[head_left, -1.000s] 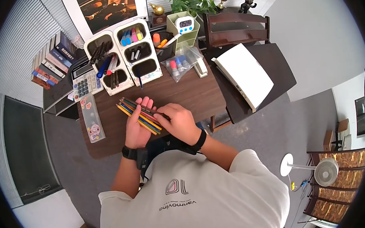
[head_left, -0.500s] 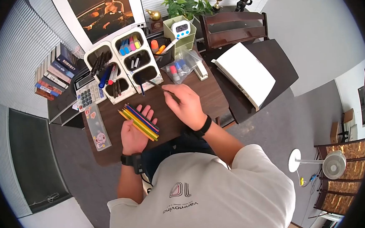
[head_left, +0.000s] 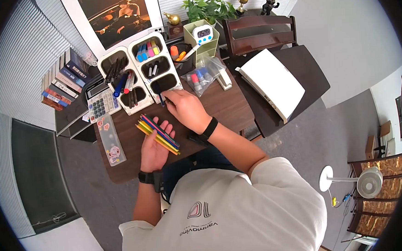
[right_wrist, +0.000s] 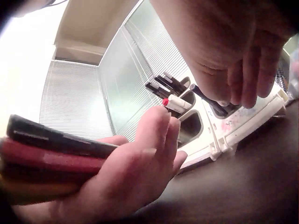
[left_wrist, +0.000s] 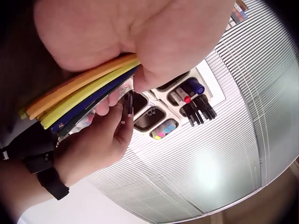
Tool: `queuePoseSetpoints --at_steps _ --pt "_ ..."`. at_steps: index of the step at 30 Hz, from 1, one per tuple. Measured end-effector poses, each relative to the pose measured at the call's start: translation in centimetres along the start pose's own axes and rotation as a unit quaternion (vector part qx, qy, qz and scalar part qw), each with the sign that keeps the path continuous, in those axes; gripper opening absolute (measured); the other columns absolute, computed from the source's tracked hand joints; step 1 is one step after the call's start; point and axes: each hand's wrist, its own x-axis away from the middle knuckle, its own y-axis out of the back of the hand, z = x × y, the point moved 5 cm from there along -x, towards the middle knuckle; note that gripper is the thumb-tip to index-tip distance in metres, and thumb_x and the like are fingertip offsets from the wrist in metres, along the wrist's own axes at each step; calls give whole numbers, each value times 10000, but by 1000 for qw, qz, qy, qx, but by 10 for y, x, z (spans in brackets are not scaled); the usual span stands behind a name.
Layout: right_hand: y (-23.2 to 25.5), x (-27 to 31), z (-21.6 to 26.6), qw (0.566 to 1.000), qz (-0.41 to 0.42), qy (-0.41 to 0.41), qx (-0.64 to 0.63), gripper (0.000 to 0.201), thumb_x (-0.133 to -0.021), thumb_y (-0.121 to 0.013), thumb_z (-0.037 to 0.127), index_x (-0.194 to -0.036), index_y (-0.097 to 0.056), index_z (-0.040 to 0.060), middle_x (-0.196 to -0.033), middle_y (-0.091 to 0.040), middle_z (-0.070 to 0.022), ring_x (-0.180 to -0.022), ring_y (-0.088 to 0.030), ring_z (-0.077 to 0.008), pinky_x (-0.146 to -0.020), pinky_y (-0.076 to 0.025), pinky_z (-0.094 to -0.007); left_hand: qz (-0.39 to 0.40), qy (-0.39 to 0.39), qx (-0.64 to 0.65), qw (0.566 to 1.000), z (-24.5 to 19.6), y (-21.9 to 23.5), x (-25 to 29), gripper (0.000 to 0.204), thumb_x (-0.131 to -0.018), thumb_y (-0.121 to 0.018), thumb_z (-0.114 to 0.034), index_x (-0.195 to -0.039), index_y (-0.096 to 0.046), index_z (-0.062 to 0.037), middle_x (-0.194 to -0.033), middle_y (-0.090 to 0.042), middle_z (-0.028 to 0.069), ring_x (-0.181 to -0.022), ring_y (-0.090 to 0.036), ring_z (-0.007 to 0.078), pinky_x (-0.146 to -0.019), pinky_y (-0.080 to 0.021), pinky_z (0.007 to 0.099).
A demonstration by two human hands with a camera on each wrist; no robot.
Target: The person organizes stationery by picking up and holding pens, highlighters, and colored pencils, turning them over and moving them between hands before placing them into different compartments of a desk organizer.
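The left hand (head_left: 153, 155) lies palm up above the table, its thumb across a bundle of coloured pencils (head_left: 159, 136). Yellow, orange and dark blue pencils (left_wrist: 88, 88) show in the left wrist view. At the front compartment of the white organizer's right column (head_left: 175, 73), the right hand (head_left: 189, 111) pinches a dark pencil (left_wrist: 130, 103) between thumb and fingers. A dark blue pencil (head_left: 161, 98) leans at that opening. In the right wrist view the right hand (right_wrist: 233, 56) reaches over the compartment, its fingers partly hiding the dark sticks.
Markers and pens fill other organizer compartments. A calculator (head_left: 102, 105) and sticker-covered case (head_left: 112, 142) lie left. To the right are a bag of bottles (head_left: 200, 78), a stapler (head_left: 224, 80) and a white box (head_left: 274, 82) on a chair; a timer (head_left: 203, 32) stands behind.
The right hand left the bundle with a dark pencil and moved forward to the organizer's front compartment. The left hand keeps its pencils, which have fanned and shifted slightly.
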Motion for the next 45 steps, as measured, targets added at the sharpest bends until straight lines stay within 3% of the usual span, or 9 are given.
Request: queuePoseSetpoints --at_steps 6,11,21,23,24,26,28,38,45 --pt "4 0 3 999 -5 -10 -31 335 -891 -702 61 -1226 -702 66 -1084 -733 -162 -976 -705 -379 -849 -580 -459 19 4 20 1000 0 0 0 511 -1104 -498 -213 -1591 -388 -99 -1451 -562 172 -1341 -554 304 -1203 -403 506" --pt "4 -2 8 999 -5 32 8 313 -887 -721 79 -1199 -729 106 -1061 -724 -91 -986 -697 -335 -845 -578 -435 26 2 22 999 1 2 -1 526 -1101 -501 -224 -1597 -381 -98 -1449 -566 168 -1339 -556 302 -1205 -401 504" --pt "14 6 17 999 -3 18 40 275 -883 -735 106 -1158 -730 99 -985 -719 -85 -947 -696 -329 -822 -573 -429 14 -19 11 1000 -1 -1 -2 530 -1089 -505 -182 -1591 -370 -79 -1488 -536 199 -1371 -539 308 -1210 -398 494" --pt "27 22 22 999 -29 -12 3 155 -903 -742 171 -1034 -739 87 -916 -703 -108 -894 -701 -321 -757 -570 -432 -5 -34 4 999 0 -1 -3 518 -1086 -508 -150 -1582 -377 -77 -1492 -532 202 -1375 -536 306 -1209 -401 490" --pt "33 32 27 1000 -23 -12 2 155 -903 -742 171 -1034 -739 87 -916 -703 -108 -894 -701 -321 -757 -570 -432 -23 -43 10 999 1 -4 -2 489 -1086 -510 -120 -1559 -397 -76 -1490 -536 194 -1373 -540 299 -1203 -410 484" --pt "28 56 28 983 123 -117 -73 194 -932 -749 262 -971 -739 72 -856 -700 -121 -819 -703 -330 -714 -568 -435 -45 -52 22 997 7 -9 -1 461 -1085 -513 -90 -1536 -417 -75 -1488 -539 187 -1370 -544 291 -1198 -419 479" --pt "24 76 30 979 127 -135 -89 265 -949 -743 317 -934 -742 52 -845 -710 -127 -757 -704 -318 -680 -568 -420 -44 -48 26 998 13 -14 -2 408 -1091 -512 -63 -1494 -448 -83 -1478 -552 164 -1364 -552 277 -1183 -439 470" --pt "34 87 20 985 16 -145 -89 203 -928 -763 220 -1015 -754 37 -897 -727 -122 -730 -705 -279 -666 -573 -383 -76 -24 35 996 23 -23 -2 368 -1085 -549 -68 -1447 -486 -79 -1434 -602 120 -1359 -568 268 -1086 -515 439" --pt "45 81 31 974 -68 -116 -182 181 -876 -804 23 -1049 -752 13 -973 -755 -118 -865 -727 -241 -750 -584 -339 -94 -32 24 995 14 -16 5 409 -1077 -514 -70 -1484 -465 -65 -1453 -562 145 -1366 -547 271 -1156 -464 447"
